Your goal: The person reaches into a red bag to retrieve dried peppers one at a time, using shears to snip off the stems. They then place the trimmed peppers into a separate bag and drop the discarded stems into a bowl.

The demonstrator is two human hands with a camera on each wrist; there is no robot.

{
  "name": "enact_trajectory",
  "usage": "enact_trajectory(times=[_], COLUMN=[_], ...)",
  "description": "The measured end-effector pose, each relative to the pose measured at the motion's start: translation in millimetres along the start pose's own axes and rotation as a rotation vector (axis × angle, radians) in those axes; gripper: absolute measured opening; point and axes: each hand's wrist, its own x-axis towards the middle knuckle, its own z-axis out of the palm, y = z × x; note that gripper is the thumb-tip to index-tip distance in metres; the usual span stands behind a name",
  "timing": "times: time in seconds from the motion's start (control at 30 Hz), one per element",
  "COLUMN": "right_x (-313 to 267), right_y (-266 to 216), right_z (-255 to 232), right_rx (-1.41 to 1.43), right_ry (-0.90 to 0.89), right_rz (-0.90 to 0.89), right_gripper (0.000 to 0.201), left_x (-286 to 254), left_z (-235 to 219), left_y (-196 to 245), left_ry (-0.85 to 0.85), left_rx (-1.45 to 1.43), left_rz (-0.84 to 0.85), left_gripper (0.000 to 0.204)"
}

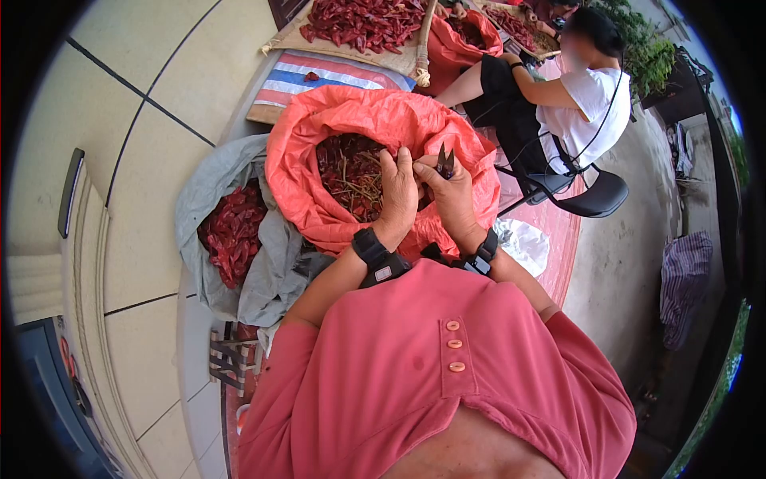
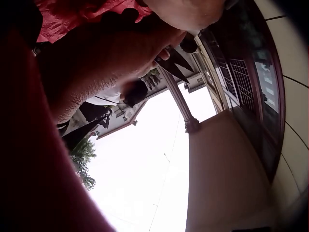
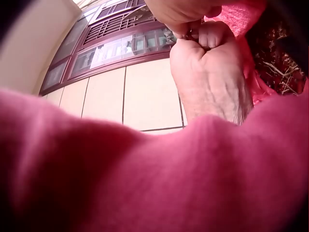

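Observation:
My right hand (image 1: 452, 195) holds dark scissors (image 1: 444, 162) above the right part of an open red sack (image 1: 299, 188), the blades pointing up and slightly apart. Beside it, almost touching, is my left hand (image 1: 396, 191), thumb raised and the other fingers curled; whether something small lies in its grasp is hidden. Dried red chillies and pale stems (image 1: 351, 180) fill the sack below. In the left wrist view the scissor blades (image 2: 176, 64) stick out past the right hand (image 2: 116, 58). The right wrist view shows the left hand's (image 3: 207, 72) curled fingers close against the right hand (image 3: 183, 10).
A grey sack (image 1: 195, 188) with red chillies (image 1: 233, 231) stands at left. Behind are a striped sheet (image 1: 319, 73) and a mat heaped with chillies (image 1: 367, 24). A seated person (image 1: 590, 96) on a black chair (image 1: 594, 195) is at right, near a white plastic bag (image 1: 523, 246).

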Motion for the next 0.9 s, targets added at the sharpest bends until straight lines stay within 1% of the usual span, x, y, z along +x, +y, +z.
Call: enact_trajectory(times=[0.07,0.13,0.2,0.27,0.3,0.37,0.4,0.47,0.5,0.57,0.6,0.67,0.7,0.77,0.9], right_x=[-1.0,-1.8,-1.0,0.4,-1.8,-7.4,-6.5,-3.7,-2.4,-1.1,-1.9,-3.2,-2.5,0.9,-3.3], right_y=[0.4,-5.0,-6.8,-4.4,-5.4,-8.6,-6.8,-1.4,-1.6,-2.1,-3.3,-5.2,-4.7,-3.8,-8.9], right_z=[2.2,1.8,-2.3,-7.2,-4.4,4.0,2.8,-0.8,-0.3,0.5,0.6,0.8,0.4,-0.2,5.5], right_rx=[-0.1,-0.041,-0.001,0.024,0.001,-0.046,-0.12,-0.266,-0.28,-0.309,-0.411,-0.614,-0.666,-0.77,-0.724], right_ry=[0.018,-0.008,-0.03,-0.045,-0.034,-0.013,-0.014,-0.016,-0.02,-0.021,-0.013,-0.001,-0.008,-0.021,0.026], right_rz=[-0.048,0.005,0.055,0.099,0.046,-0.065,-0.127,-0.25,-0.254,-0.259,-0.336,-0.489,-0.549,-0.673,-0.531], right_gripper=[0.008,0.007,0.006,0.005,0.004,0.003,0.003,0.005,0.006,0.008,0.009,0.01,0.01,0.011,0.01], left_x=[8.7,4.4,-5.1,-6.5,-6.3,-3.9,-2.9,-0.9,-1.6,-6.3,-7.4,-7.4,-7.7,-11.1,-18.2], left_z=[-4.1,-3.8,-8.0,-12.3,-12.8,-10.6,-9.3,-12.1,-13.2,-11.7,-10.7,-11.1,-11.3,-8.1,-7.6], left_y=[-14.8,1.0,24.8,24.5,24.7,22.9,24.2,28.8,31.3,33.6,34.2,32.0,32.4,33.2,39.7], left_ry=[0.007,-0.054,-0.176,-0.213,-0.231,-0.182,-0.158,-0.204,-0.227,-0.182,-0.161,-0.177,-0.183,-0.143,-0.135], left_rx=[0.032,-0.031,-0.185,-0.216,-0.233,-0.08,-0.004,-0.022,-0.03,-0.036,-0.041,-0.009,0.007,-0.069,-0.171], left_rz=[0.054,-0.004,-0.175,-0.201,-0.211,-0.113,-0.063,-0.068,-0.073,-0.084,-0.087,-0.07,-0.06,-0.062,-0.086], left_gripper=[0.027,0.025,0.022,0.02,0.019,0.019,0.019,0.02,0.02,0.02,0.02,0.021,0.021,0.022,0.022])
